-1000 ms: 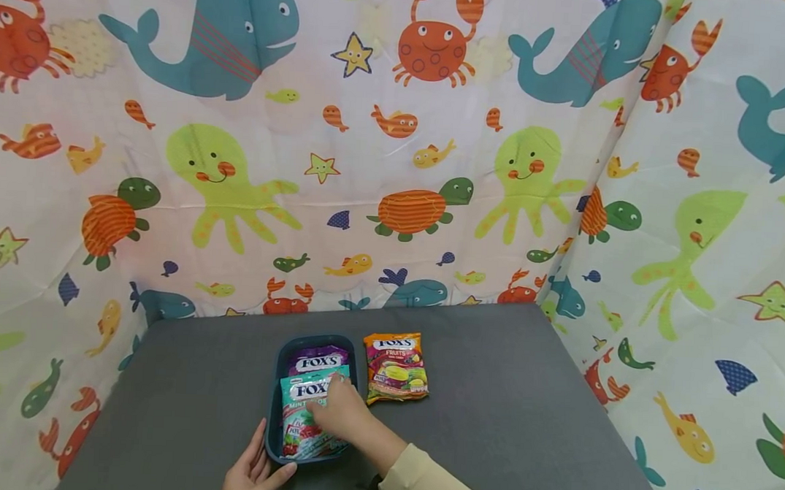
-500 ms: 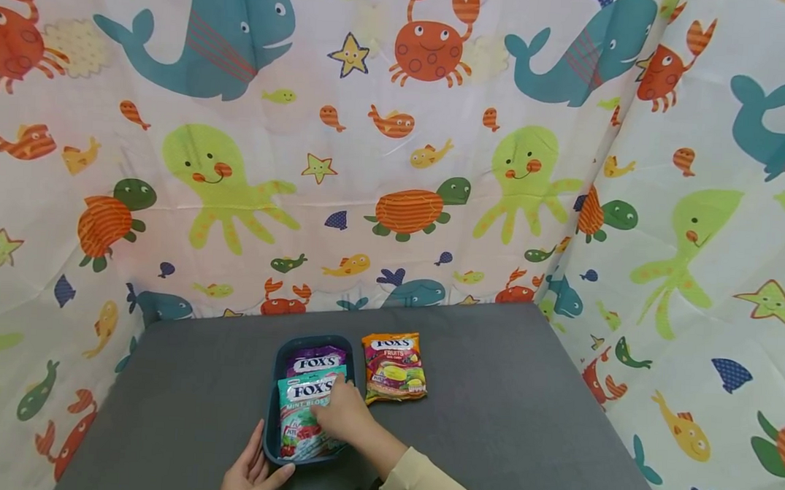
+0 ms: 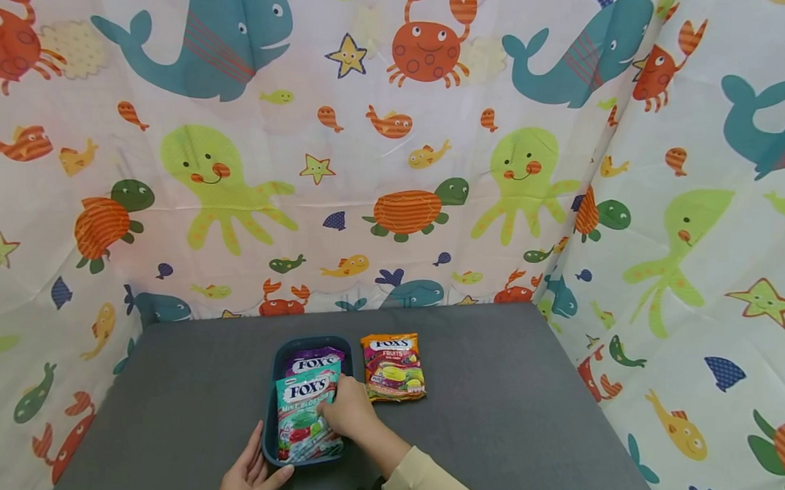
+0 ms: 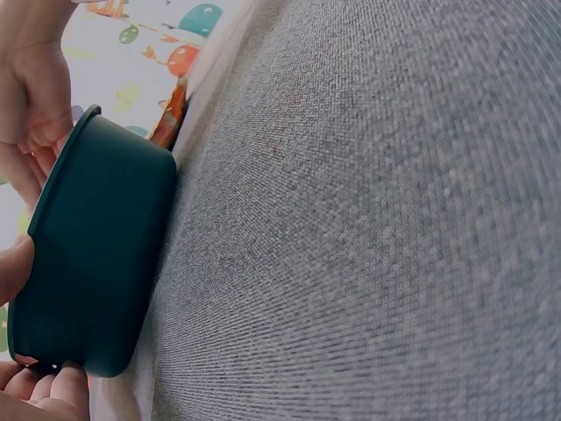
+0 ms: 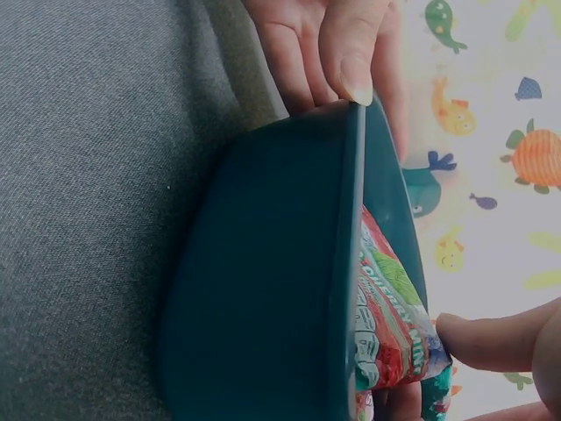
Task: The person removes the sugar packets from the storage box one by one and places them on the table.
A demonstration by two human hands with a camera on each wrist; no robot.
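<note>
A dark blue-green plastic tub (image 3: 269,408) stands on the table with two candy bags in it. My left hand (image 3: 249,471) grips its near left corner, thumb (image 5: 355,79) on the rim and fingers along the outer wall. On top lies the teal FOX'S mint candy bag (image 3: 302,416), tilted inside the tub. My right hand (image 3: 352,413) pinches this bag's right edge between thumb (image 5: 478,340) and fingers, the fingers partly hidden behind the bag. Beneath its far end shows a purple FOX'S candy bag (image 3: 314,358), mostly covered.
Just right of the tub, an orange-and-red FOX'S fruits candy bag (image 3: 393,369) lies flat on the grey table (image 3: 491,403). A white curtain (image 3: 344,140) printed with sea animals hangs behind the table and along its right side.
My right hand has shifted slightly right, its thumb now at the teal bag's edge rather than over its front. The bag's face has turned and tilted a little. The left hand stays on the tub.
</note>
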